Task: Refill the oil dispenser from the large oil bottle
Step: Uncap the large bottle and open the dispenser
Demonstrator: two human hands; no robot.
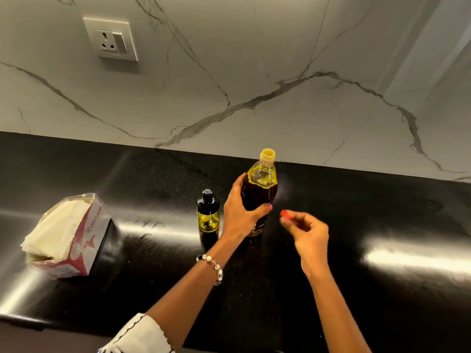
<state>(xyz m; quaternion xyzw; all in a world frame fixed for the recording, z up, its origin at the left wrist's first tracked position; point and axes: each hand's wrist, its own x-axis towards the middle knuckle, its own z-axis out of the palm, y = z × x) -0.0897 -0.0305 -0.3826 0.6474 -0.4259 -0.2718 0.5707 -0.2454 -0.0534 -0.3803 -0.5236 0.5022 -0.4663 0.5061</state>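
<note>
The large oil bottle stands upright on the black counter, full of dark yellow oil, with its yellow cap on. My left hand grips the bottle's body from the left, fingers wrapped round it. Just left of that hand stands the small oil dispenser, clear glass with a black top and a little oil in it. My right hand hovers to the right of the bottle, a bit blurred, fingers loosely curled and holding nothing.
An open box of paper napkins lies on the counter at the left. A marble wall with a power socket rises behind the counter. The counter's front edge runs along the bottom left.
</note>
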